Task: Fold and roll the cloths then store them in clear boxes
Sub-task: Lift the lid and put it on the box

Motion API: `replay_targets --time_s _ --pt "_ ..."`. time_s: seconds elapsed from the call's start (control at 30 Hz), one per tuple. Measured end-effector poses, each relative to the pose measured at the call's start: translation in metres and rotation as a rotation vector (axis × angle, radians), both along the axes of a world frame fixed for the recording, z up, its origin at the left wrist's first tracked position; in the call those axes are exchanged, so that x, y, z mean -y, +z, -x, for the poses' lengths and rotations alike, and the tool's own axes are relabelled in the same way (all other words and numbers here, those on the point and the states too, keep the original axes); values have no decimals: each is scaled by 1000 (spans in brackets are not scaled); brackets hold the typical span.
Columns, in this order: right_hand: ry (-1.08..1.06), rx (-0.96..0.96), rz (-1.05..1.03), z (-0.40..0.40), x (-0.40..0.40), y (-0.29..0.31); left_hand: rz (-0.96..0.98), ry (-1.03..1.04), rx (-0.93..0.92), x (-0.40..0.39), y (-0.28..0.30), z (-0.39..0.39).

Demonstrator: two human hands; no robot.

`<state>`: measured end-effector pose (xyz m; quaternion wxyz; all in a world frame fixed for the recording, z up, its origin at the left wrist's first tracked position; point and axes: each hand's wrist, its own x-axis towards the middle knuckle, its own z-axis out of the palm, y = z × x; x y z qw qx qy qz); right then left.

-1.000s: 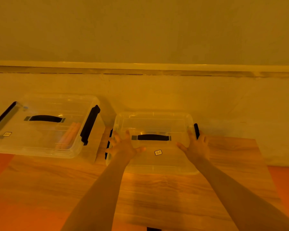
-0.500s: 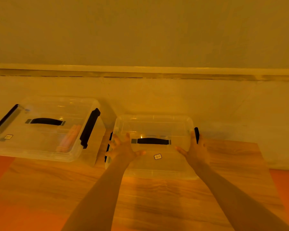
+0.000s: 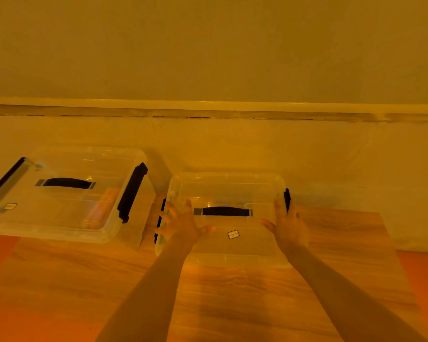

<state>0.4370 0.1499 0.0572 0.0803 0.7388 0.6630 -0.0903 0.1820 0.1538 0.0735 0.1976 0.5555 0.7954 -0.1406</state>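
A clear box with its lid on stands on the wooden table in front of me. It has a black handle on top and black side latches. My left hand lies on the lid's left edge with fingers spread. My right hand lies on the right edge next to the right latch, fingers also apart. I cannot see any cloth inside this box. A larger closed clear box sits to the left, with a rolled pinkish cloth inside at its right end.
A pale wall with a ledge rises right behind both boxes. The table's right edge lies a little beyond my right hand, with orange floor past it. Bare wood stretches between me and the boxes.
Both hands stay spread on the right box's lid. The whole scene sits slightly lower in view than a second ago; the boxes themselves have not shifted.
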Motion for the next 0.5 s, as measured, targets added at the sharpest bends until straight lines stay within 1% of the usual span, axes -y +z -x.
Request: replay_targets --time_s 0.17,0.27,0.3,0.4,0.43,0.5 --pt "-6 -40 15 3 2 4 27 2 46 -2 -1 7" --pt "5 -21 -4 3 3 7 22 -1 93 -3 1 10" --pt "32 6 -21 5 3 7 -18 2 107 -1 3 10" --pt "143 45 -57 25 6 10 -287 82 162 6 5 18" --pt "163 44 -55 35 8 11 -345 81 162 8 3 24" --pt "164 37 -25 49 13 7 -381 38 154 11 -6 39"
